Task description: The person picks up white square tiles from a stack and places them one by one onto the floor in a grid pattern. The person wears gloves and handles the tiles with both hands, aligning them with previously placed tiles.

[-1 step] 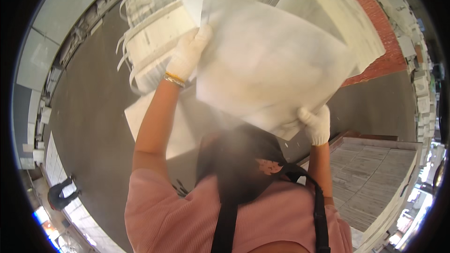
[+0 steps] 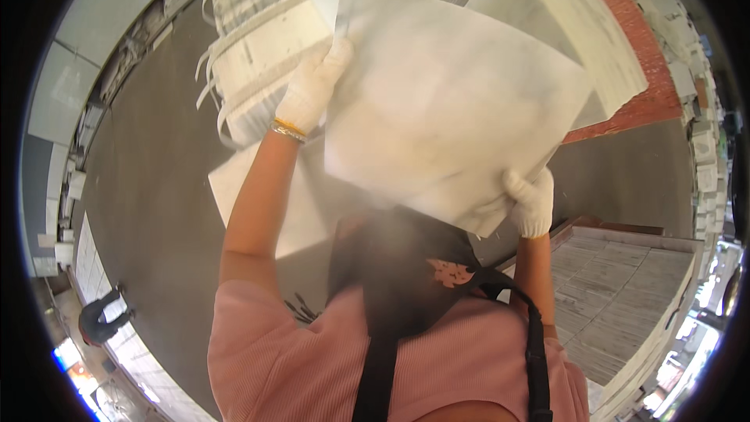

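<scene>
The slab (image 2: pixel 445 109) is a thin, flat, roughly rectangular plate with a white face and cloudy grey marking. It is held up at a tilt in front of the apron (image 2: pixel 394 273), between the two hands.

Left hand (image 2: pixel 310 87): closed on the slab's left edge, near its upper left corner. Right hand (image 2: pixel 533 202): closed on the slab's right edge, near its lower corner, with the thumb against the face. Most fingers of the right hand are behind the slab and cannot be seen. Both hands wear white gloves.

Surroundings, relative to the slab: strapped bundles (image 2: pixel 266 51) lie to its left. A pale panel (image 2: pixel 275 219) is to its lower left, above the dark floor (image 2: pixel 148 172). To its upper right, a stack (image 2: pixel 605 51) rests on a red base (image 2: pixel 652 99). A crate (image 2: pixel 658 242) is to its lower right.

Handling: the slab shows no sag, so treat it as stiff. The face suggests stone or tile; if so, expect appreciable weight, brittle corners and a smooth surface prone to slip. Hold by opposite edges, fingers behind, thumbs in front. Keep the grip inboard of the corners, and avoid twisting or one-handed support.
</scene>
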The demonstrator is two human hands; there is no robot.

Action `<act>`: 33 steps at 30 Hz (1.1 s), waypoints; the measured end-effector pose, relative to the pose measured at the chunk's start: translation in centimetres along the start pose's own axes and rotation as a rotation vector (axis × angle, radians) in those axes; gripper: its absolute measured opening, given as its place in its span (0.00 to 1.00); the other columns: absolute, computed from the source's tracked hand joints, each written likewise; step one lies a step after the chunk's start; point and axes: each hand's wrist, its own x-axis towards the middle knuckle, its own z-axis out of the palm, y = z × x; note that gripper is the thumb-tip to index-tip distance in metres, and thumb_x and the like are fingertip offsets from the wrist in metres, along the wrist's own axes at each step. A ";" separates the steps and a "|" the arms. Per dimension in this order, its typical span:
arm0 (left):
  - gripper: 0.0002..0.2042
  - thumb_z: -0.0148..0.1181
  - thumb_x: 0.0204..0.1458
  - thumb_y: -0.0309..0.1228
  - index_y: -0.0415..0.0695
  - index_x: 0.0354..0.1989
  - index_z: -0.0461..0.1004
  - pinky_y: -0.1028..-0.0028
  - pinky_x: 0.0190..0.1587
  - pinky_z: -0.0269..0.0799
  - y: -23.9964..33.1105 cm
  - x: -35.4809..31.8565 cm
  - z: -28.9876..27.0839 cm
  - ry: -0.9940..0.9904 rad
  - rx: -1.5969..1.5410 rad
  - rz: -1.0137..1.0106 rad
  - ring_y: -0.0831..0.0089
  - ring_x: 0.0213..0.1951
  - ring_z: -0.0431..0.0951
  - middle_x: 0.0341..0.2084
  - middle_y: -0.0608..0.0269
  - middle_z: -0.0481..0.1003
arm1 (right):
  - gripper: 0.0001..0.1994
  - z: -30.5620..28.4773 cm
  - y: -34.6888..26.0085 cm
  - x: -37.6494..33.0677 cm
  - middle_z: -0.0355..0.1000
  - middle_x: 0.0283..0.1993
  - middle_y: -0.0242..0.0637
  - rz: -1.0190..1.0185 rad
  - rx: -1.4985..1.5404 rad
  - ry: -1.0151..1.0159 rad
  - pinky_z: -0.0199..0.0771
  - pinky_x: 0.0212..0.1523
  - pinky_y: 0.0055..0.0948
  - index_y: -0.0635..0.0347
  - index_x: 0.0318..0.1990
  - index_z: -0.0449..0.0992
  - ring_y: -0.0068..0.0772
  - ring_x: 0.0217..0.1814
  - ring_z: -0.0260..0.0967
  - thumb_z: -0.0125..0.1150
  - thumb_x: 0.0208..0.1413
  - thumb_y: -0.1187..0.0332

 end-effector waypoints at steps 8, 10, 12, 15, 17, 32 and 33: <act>0.31 0.50 0.67 0.53 0.37 0.65 0.71 0.77 0.52 0.71 -7.0 -6.9 -4.7 -0.047 -0.470 -0.393 0.75 0.55 0.75 0.56 0.63 0.76 | 0.25 4.2 1.1 0.9 0.74 0.51 0.33 0.041 -0.154 0.158 0.68 0.57 0.29 0.73 0.56 0.75 0.25 0.51 0.67 0.52 0.71 0.53; 0.26 0.49 0.69 0.50 0.42 0.63 0.72 0.79 0.51 0.71 -7.4 -8.9 -4.9 0.016 -0.589 -0.262 0.76 0.55 0.76 0.56 0.65 0.76 | 0.26 4.9 1.5 1.1 0.73 0.53 0.33 0.009 -0.142 0.097 0.67 0.59 0.29 0.73 0.57 0.75 0.25 0.54 0.67 0.50 0.72 0.52; 0.25 0.49 0.69 0.49 0.42 0.63 0.73 0.79 0.52 0.71 -6.9 -10.4 -5.5 0.047 -0.758 -0.342 0.77 0.55 0.75 0.56 0.65 0.77 | 0.29 5.6 2.1 1.4 0.71 0.60 0.37 0.025 -0.052 0.105 0.65 0.64 0.29 0.75 0.61 0.70 0.28 0.61 0.66 0.47 0.74 0.51; 0.23 0.47 0.71 0.45 0.39 0.60 0.74 0.78 0.55 0.72 -6.1 -12.4 -7.3 0.105 -0.748 -0.415 0.80 0.54 0.76 0.54 0.63 0.78 | 0.30 6.6 2.8 2.0 0.67 0.66 0.39 0.080 -0.013 0.134 0.63 0.68 0.31 0.76 0.66 0.66 0.31 0.66 0.65 0.46 0.74 0.51; 0.23 0.47 0.71 0.45 0.39 0.60 0.75 0.78 0.55 0.72 -6.2 -13.1 -8.0 0.112 -0.834 -0.381 0.79 0.53 0.76 0.54 0.63 0.78 | 0.30 7.1 3.3 2.3 0.65 0.69 0.40 0.090 0.007 0.064 0.61 0.70 0.31 0.76 0.67 0.64 0.33 0.69 0.63 0.45 0.74 0.52; 0.22 0.47 0.71 0.42 0.42 0.66 0.68 0.70 0.57 0.73 -12.6 -12.3 -7.1 0.156 -1.005 -0.523 0.71 0.61 0.73 0.62 0.63 0.73 | 0.32 7.2 4.0 4.4 0.66 0.70 0.42 0.046 0.029 -0.095 0.60 0.71 0.32 0.75 0.68 0.63 0.33 0.70 0.63 0.45 0.74 0.51; 0.22 0.48 0.71 0.42 0.42 0.65 0.68 0.69 0.57 0.73 -13.1 -12.1 -6.8 0.151 -1.009 -0.520 0.71 0.60 0.74 0.61 0.63 0.73 | 0.32 6.9 3.8 4.8 0.66 0.69 0.42 0.091 -0.001 -0.053 0.60 0.71 0.31 0.75 0.68 0.63 0.32 0.70 0.63 0.46 0.74 0.50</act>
